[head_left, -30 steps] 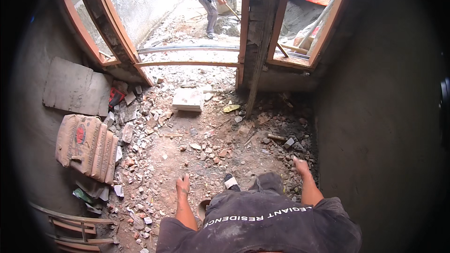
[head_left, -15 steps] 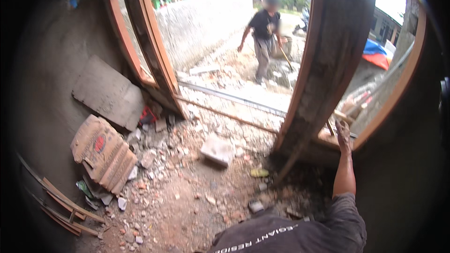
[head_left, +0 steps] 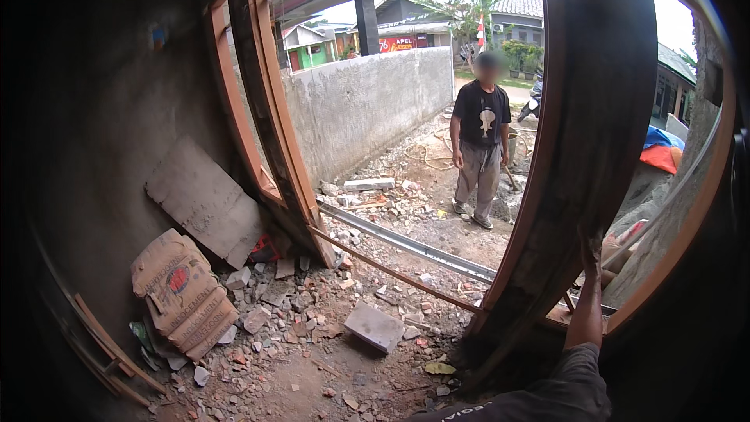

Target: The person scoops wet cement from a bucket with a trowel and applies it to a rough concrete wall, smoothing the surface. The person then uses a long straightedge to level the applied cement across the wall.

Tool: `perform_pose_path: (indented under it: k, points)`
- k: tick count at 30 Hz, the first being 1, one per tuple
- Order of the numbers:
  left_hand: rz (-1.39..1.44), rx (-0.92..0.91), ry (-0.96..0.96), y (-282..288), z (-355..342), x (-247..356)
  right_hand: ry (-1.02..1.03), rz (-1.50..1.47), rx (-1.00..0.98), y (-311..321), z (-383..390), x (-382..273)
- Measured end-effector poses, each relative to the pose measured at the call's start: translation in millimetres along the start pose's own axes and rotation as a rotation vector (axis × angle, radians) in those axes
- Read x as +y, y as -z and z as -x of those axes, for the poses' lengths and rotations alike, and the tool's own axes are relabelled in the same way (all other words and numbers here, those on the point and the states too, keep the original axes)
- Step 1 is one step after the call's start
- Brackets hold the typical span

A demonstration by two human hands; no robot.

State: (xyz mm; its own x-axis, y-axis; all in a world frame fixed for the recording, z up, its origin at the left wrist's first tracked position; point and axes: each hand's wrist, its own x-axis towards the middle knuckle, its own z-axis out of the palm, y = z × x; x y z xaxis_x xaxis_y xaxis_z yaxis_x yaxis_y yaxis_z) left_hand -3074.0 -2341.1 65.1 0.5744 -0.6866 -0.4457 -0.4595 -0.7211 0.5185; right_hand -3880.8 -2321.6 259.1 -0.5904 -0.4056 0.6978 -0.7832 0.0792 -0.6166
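Note:
My right arm reaches up from the lower right in a dark sleeve. At its end my right hand (head_left: 591,247) is against the inner edge of the dark plastered pillar (head_left: 598,109), beside the window opening. Its fingers are dim but look stretched upward along the pillar, with nothing visible in them. My left hand is out of view. Near my arm the orange-brown window frame (head_left: 664,262) curves down to its sill.
Stacked cement bags (head_left: 183,297) and a leaning grey board (head_left: 205,202) stand at the left wall. Rubble and a pale block (head_left: 375,327) cover the floor. A wooden strip (head_left: 394,272) crosses the doorway. Outside, a person (head_left: 482,137) stands holding a tool handle.
The view has tilted up, showing more of the yard. My right hand has moved from the window sill up to the pillar's edge. The person outside now stands upright, nearer the right.

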Motion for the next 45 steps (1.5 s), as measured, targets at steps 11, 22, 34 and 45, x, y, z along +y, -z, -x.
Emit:
perform_pose_path:
  k: [11,22,34,45]
  points:
    - [0.048,-0.177,0.218,-49.5,-40.7,-203.4,-0.150,0.121,0.227,-23.4,9.7,-9.9]
    - [0.286,0.029,0.467,-46.4,17.1,-392.8,0.220,-0.224,-0.161,-173.9,110.5,-229.5]
    - [0.478,0.423,0.703,93.8,38.1,-529.8,0.277,-0.375,-0.488,-295.8,250.8,-649.1]
    - [0.612,0.488,1.135,52.9,32.7,-556.4,0.385,-0.940,-0.583,-405.2,440.9,-975.7]
